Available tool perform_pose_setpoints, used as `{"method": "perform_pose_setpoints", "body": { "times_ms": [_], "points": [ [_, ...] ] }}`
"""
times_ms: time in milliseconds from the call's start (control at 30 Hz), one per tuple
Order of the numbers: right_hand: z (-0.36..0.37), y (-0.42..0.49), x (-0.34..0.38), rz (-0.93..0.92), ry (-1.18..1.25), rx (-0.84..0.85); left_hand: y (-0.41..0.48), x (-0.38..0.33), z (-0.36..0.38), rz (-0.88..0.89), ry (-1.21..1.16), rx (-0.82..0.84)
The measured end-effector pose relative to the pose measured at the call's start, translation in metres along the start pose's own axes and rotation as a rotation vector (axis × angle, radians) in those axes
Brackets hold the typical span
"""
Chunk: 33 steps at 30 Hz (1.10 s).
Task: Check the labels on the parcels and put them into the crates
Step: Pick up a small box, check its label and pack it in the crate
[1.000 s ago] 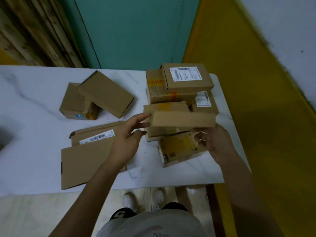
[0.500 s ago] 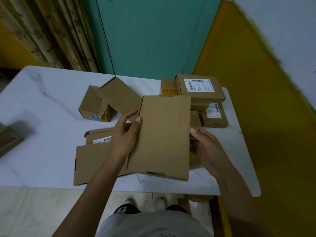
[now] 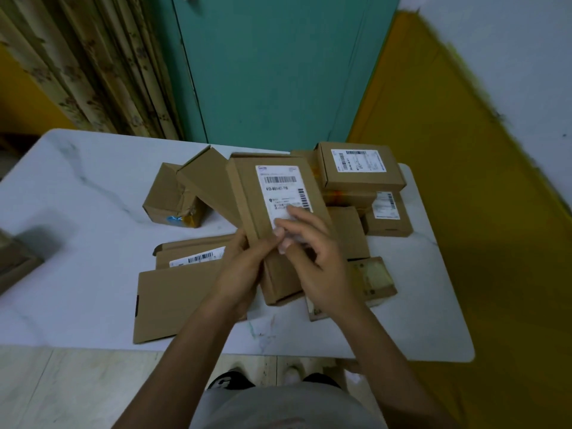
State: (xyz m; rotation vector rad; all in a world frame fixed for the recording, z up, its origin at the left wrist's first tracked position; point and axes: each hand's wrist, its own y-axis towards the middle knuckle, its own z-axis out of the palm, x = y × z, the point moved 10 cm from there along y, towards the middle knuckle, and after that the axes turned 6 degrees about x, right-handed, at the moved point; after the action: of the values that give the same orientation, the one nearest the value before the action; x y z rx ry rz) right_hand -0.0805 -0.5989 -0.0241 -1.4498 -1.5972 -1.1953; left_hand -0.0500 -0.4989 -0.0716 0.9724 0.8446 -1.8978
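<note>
White marble-look table [image 3: 77,212] fills the middle of the frame. At least ten brown cardboard parcels are in view.

The held parcel [image 3: 278,218] is at frame centre, raised above the table and tilted, label side up. Two flat mailers sit lower left: plain one [image 3: 173,301], labelled one [image 3: 192,252]. Two unlabelled boxes upper left: crumpled box [image 3: 171,199], leaning box [image 3: 204,181] propped on it. A cluster of five is at right, topped by the stacked box [image 3: 359,168].

Four white barcode labels show. Held parcel's label [image 3: 281,187] has a number starting "413-"; the rest is blurred, and the other labels are too small to read.

Left hand [image 3: 244,267] grips the held parcel's lower left edge, thumb on its face. Right hand [image 3: 315,255] lies on its face, bent fingers on the label's lower part; can't tell if it pinches anything.
</note>
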Motion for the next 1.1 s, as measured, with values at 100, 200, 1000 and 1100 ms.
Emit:
{"method": "perform_pose_setpoints", "body": {
  "times_ms": [100,200,1000,1100],
  "points": [
    [-0.029,-0.008,-0.008,0.026,-0.143,-0.19,-0.003,-0.006,-0.024,0.012,0.034,-0.145],
    [-0.04,-0.016,-0.04,0.23,-0.002,-0.148,-0.005,-0.015,-0.031,0.037,0.042,-0.171],
    [-0.017,-0.05,-0.074,0.333,0.535,0.064,-0.044,0.021,-0.045,0.035,0.14,-0.134],
    [-0.014,-0.055,-0.078,0.347,0.544,0.069,-0.049,0.028,-0.047,0.03,0.15,-0.149]
  ]
}}
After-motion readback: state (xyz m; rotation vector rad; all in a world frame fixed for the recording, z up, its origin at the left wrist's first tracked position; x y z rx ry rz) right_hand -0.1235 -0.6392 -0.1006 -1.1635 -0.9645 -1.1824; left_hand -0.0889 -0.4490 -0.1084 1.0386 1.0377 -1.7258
